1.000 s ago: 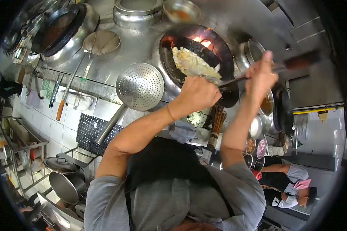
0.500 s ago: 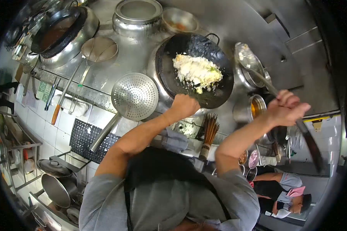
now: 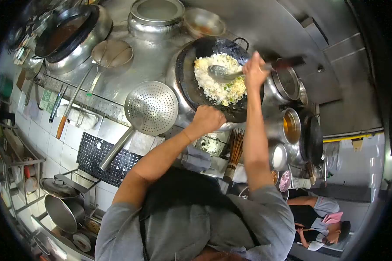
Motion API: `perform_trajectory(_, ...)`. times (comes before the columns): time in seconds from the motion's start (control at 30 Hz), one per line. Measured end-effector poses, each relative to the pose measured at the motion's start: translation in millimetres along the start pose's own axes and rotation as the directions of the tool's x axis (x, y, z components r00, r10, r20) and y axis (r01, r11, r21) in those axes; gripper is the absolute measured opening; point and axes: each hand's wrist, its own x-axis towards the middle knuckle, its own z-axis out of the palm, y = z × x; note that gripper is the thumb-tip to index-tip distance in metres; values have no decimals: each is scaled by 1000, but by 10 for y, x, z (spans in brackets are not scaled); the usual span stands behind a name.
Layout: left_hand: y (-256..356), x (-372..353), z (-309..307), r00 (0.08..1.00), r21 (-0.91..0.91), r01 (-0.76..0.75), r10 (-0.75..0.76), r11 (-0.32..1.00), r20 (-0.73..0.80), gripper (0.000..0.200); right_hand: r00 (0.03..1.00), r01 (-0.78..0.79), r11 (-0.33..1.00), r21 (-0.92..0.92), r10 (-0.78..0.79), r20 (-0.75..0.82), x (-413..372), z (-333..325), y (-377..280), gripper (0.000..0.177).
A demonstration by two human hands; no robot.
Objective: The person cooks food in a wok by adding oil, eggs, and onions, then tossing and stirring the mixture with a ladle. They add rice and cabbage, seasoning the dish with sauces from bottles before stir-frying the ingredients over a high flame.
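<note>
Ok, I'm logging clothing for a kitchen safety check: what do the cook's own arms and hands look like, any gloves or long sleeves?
No gloves: the left hand and right hand are bare, and so are both forearms. Short grey sleeves cover only the upper arms, and a dark apron with dark straps lies over the chest.

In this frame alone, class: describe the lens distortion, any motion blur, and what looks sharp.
Head view: fisheye bends the shiny steel stove top, and a black vignette rings the frame; the long metal ladle has a motion-smeared dark handle past the right hand; white rice in the black round wok looks sharp.
</note>
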Motion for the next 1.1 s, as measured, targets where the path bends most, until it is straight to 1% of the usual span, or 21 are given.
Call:
perform_trajectory(0.03,-3,-19,15,1000,-4,-9,9,1000,7,35,983,40,996,-81,-24,180,103,-5,-67,38)
perform_trajectory(0.13,-47,3,31,1000,-2,-14,14,1000,-8,35,985,158,952,-264,-171,-29,18,175,-596,42)
perform_trajectory(0.17,-49,12,19,1000,-4,-12,12,1000,-12,36,983,158,987,-2,-157,91,-46,59,-662,40)
perform_trajectory(0.23,-48,20,20,1000,-4,2,-2,1000,-21,36,989,144,988,57,-141,-52,-58,107,-370,39)
perform_trajectory(0.27,-33,15,26,1000,-16,-4,4,1000,-15,37,984,157,973,-172,-140,109,-26,179,103,38)
perform_trajectory(0.3,-35,31,17,1000,-28,0,-1,1000,-27,37,981,93,957,-276,-41,189,67,207,-116,37)
perform_trajectory(0.33,-38,33,3,1000,-20,-14,14,1000,-15,37,976,219,916,-337,-200,89,133,215,-200,37)
perform_trajectory(0.37,-32,1,3,1000,-13,-22,22,1000,-6,37,934,327,854,-406,-356,4,198,217,-256,37)
perform_trajectory(0.4,-54,16,-4,1000,-4,-24,24,1000,-4,37,943,278,839,-468,-332,-35,213,99,-372,38)
perform_trajectory(0.43,-71,20,9,1000,2,-9,9,1000,-19,37,923,352,900,-259,-379,-62,150,127,-517,39)
perform_trajectory(0.5,-63,7,67,1000,7,5,-5,1000,-30,36,977,179,969,-172,-196,-89,103,-10,-358,40)
perform_trajectory(0.57,-38,6,43,1000,-9,3,-3,1000,-17,36,979,206,906,-371,-189,82,367,-163,376,41)
perform_trajectory(0.6,-40,32,17,1000,-15,6,-7,1000,-23,36,977,152,922,-356,-86,193,411,-95,173,41)
perform_trajectory(0.7,-67,16,-14,1000,-15,-27,27,1000,-2,34,930,319,883,-346,-362,-67,326,57,-487,42)
perform_trajectory(0.73,-77,9,28,999,-18,-18,18,1000,-29,34,917,306,916,-258,-357,-180,220,58,-623,42)
perform_trajectory(0.77,-71,-1,31,1000,-14,-6,6,1000,-28,34,905,329,932,-152,-357,-231,266,-56,-505,42)
perform_trajectory(0.83,-52,20,20,1000,-9,2,-2,1000,-15,34,876,311,843,-438,-433,-212,716,-446,310,43)
perform_trajectory(0.9,-30,55,-31,1000,-16,10,-10,1000,20,34,943,141,818,-557,-282,-176,813,-564,181,49)
perform_trajectory(0.97,-70,21,-14,999,-28,3,-2,1000,37,34,905,-45,648,-760,-296,-306,509,-415,-532,52)
perform_trajectory(1.03,-76,42,-35,1000,-15,14,-14,1000,13,34,860,-7,876,-481,-240,-450,38,-295,-1177,53)
perform_trajectory(1.1,-58,16,-23,999,1,17,-17,1000,32,35,867,-50,928,-369,-142,-477,86,-687,-783,47)
